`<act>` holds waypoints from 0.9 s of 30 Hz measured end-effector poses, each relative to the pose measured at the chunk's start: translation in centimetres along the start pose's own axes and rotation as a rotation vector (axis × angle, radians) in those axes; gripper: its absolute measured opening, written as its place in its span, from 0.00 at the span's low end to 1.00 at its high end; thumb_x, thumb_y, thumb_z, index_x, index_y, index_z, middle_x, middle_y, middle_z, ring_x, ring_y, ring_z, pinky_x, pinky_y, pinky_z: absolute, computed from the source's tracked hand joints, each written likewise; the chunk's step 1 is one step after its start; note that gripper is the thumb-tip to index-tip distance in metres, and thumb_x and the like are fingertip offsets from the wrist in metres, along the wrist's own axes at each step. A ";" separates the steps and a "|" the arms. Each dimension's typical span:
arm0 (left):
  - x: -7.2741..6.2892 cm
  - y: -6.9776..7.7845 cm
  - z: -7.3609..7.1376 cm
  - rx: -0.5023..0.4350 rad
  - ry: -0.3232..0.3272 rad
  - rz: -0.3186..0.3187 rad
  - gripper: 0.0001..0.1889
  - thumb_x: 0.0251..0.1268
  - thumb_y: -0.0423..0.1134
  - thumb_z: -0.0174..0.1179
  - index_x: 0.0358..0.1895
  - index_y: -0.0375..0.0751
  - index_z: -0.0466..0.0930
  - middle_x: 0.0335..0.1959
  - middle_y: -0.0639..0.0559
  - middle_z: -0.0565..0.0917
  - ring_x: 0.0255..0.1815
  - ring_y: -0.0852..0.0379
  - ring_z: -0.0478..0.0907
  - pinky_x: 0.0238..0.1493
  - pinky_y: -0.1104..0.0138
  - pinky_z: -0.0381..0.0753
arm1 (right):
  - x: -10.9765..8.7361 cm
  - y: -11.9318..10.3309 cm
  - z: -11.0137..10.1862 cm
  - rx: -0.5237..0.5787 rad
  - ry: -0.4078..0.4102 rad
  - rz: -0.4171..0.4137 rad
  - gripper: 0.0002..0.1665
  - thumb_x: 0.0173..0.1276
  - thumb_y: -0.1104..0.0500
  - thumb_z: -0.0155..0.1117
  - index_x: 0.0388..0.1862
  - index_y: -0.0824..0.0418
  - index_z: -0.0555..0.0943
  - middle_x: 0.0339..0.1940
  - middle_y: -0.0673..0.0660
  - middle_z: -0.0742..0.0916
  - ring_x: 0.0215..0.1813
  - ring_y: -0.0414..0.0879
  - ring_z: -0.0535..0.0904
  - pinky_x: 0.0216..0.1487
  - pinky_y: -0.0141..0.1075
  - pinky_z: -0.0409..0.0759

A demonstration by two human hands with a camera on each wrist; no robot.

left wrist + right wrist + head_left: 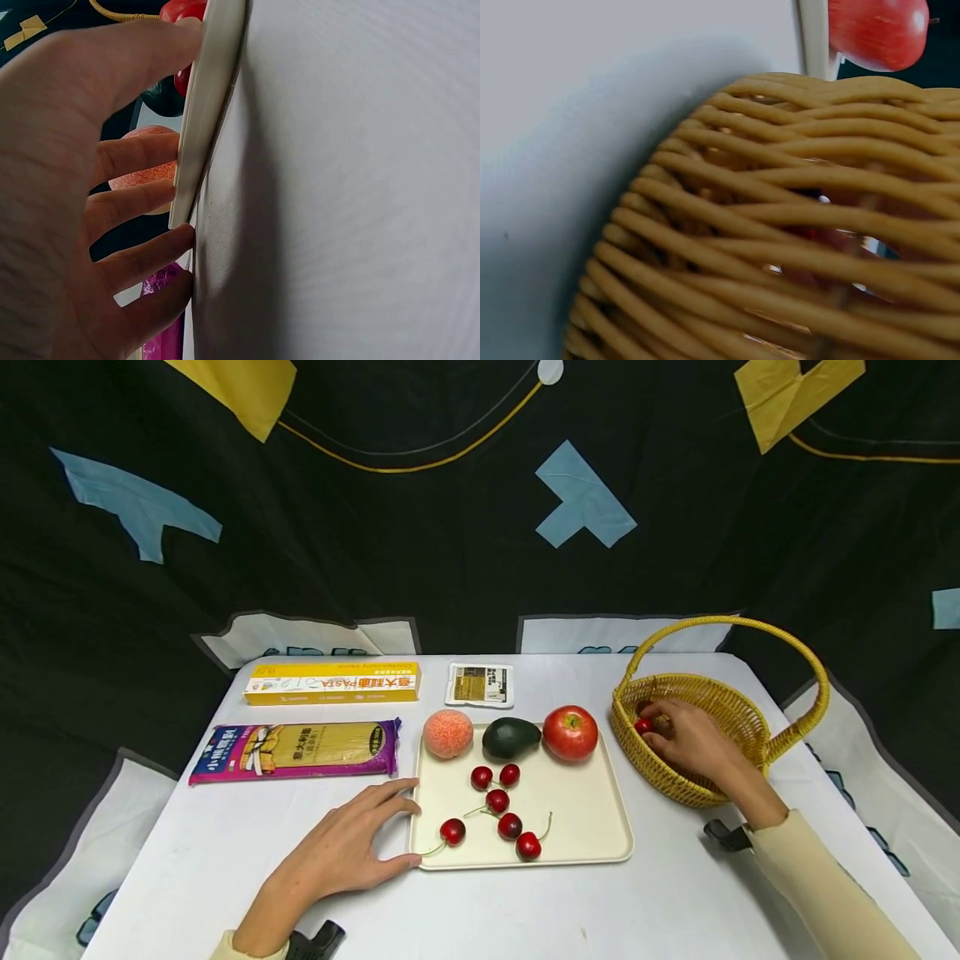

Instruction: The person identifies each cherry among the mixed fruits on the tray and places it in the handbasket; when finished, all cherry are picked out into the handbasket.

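Observation:
My left hand [348, 839] rests at the left side of a cream tray [585, 852], thumb and fingertips touching its rim; in the left wrist view the fingers are spread and fairly straight. On the tray lie several cherries [497, 801], a peach [448, 733], an avocado [512, 739] and a red apple [571, 733]. Over on the right, my right hand [693, 739] reaches inside a wicker basket [723, 693] and pinches a cherry [643, 725] between thumb and finger. Basket weave [780, 195] mostly hides that hand in the right wrist view.
A yellow pasta box [332, 683] and a purple-edged spaghetti pack [296, 750] lie left of the tray. Behind the tray is a small flat sachet [480, 685]. The basket's tall handle [817, 693] arches over it. A black patterned cloth [420, 543] hangs behind the white table.

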State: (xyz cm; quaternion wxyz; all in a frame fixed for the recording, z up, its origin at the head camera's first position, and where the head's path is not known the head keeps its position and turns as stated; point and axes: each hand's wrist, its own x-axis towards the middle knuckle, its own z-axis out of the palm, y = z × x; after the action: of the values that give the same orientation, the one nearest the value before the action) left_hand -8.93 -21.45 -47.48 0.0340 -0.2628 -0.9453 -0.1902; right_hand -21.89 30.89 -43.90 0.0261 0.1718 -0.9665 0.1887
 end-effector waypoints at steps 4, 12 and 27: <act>0.0 0.0 -0.1 0.003 0.002 -0.004 0.28 0.56 0.64 0.78 0.57 0.60 0.84 0.80 0.56 0.73 0.78 0.48 0.73 0.68 0.47 0.81 | -0.4 -0.9 -1.0 -0.040 0.046 0.036 0.20 0.73 0.60 0.74 0.60 0.64 0.85 0.59 0.68 0.87 0.53 0.63 0.86 0.49 0.60 0.86; -0.2 0.0 -0.1 -0.005 -0.001 -0.012 0.27 0.56 0.64 0.78 0.57 0.61 0.84 0.80 0.57 0.73 0.78 0.48 0.73 0.68 0.47 0.81 | -1.6 -4.3 -1.6 -0.038 0.217 -0.046 0.16 0.72 0.59 0.74 0.56 0.62 0.87 0.57 0.65 0.88 0.48 0.63 0.88 0.42 0.60 0.87; 0.0 0.1 -0.1 -0.007 0.008 0.007 0.28 0.56 0.64 0.78 0.57 0.60 0.84 0.79 0.56 0.73 0.77 0.47 0.74 0.68 0.47 0.81 | -4.2 -10.4 2.2 0.007 0.274 -0.468 0.19 0.60 0.59 0.85 0.50 0.55 0.89 0.48 0.51 0.91 0.49 0.48 0.90 0.46 0.46 0.90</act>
State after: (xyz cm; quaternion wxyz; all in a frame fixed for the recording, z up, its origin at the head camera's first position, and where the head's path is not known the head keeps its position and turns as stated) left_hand -8.86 -21.46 -47.35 0.0377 -0.2655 -0.9436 -0.1942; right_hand -14.30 22.36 -42.71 0.1988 0.3635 -0.8873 0.2026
